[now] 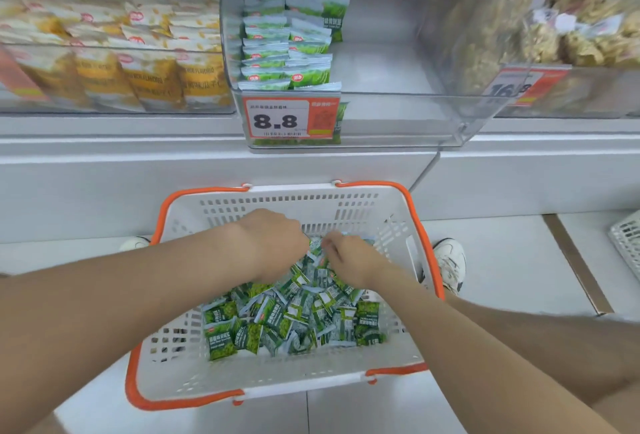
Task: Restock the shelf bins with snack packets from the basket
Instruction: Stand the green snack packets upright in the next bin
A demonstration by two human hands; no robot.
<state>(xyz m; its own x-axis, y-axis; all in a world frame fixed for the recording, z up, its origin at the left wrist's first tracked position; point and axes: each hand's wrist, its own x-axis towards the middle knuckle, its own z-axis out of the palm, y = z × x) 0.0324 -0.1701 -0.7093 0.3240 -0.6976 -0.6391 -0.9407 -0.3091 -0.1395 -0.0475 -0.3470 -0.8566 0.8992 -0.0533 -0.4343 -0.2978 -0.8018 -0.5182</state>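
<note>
A white basket with an orange rim (420, 236) sits on the floor below the shelf. A heap of small green snack packets (294, 315) fills its bottom. Both my hands reach down into the far part of the heap. My left hand (273, 243) is curled over the packets with its fingers closed on some of them. My right hand (349, 257) pinches packets beside it. Above, the clear shelf bin (398, 101) holds stacked green packets (287, 45) in its left part, and its right part is bare.
An orange price tag reading 8.8 (291, 120) hangs on the bin's front. The bin to the left holds yellow packets (114, 38); the one to the right holds bagged brown snacks (571, 17). My white shoe (450, 263) stands beside the basket. Another white basket's corner (627, 239) shows far right.
</note>
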